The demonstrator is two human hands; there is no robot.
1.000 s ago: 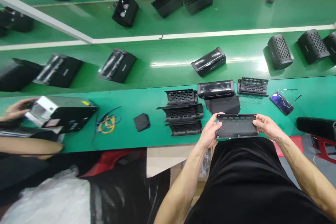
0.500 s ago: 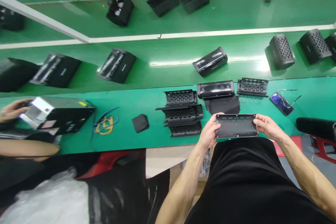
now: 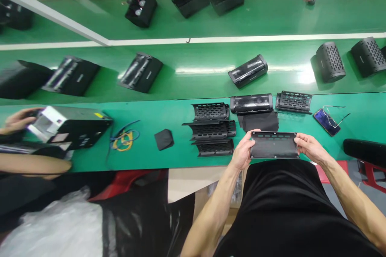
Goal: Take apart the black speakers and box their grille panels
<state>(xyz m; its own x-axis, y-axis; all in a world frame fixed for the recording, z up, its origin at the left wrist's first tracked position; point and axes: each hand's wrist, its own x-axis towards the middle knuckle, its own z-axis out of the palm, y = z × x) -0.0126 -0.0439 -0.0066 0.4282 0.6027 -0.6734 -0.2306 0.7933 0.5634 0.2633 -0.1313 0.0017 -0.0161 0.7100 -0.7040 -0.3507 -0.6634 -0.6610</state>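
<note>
A black speaker grille panel [image 3: 274,146], with slots along its far edge, is held level near the bench's front edge. My left hand [image 3: 242,151] grips its left end, and my right hand [image 3: 312,147] pinches the right end. Just beyond it lies a pile of thin black sheets [image 3: 259,122]. Several slotted grille panels [image 3: 211,130] are stacked in rows to the left of my hands. Behind the sheets sits a glossy black speaker front [image 3: 251,103], and another slotted grille [image 3: 294,101] rests to its right.
Glasses lie on a phone [image 3: 325,122] at right. A black sheet piece [image 3: 164,139] and coiled cables [image 3: 123,140] are left. A co-worker's hand [image 3: 19,121] touches a grey-black box [image 3: 81,128]. Beyond the bench, speakers [image 3: 249,71] stand on a green conveyor [image 3: 196,82].
The view has shifted slightly, so the scene sits a little further right. Both my hands keep their hold on the grille panel.
</note>
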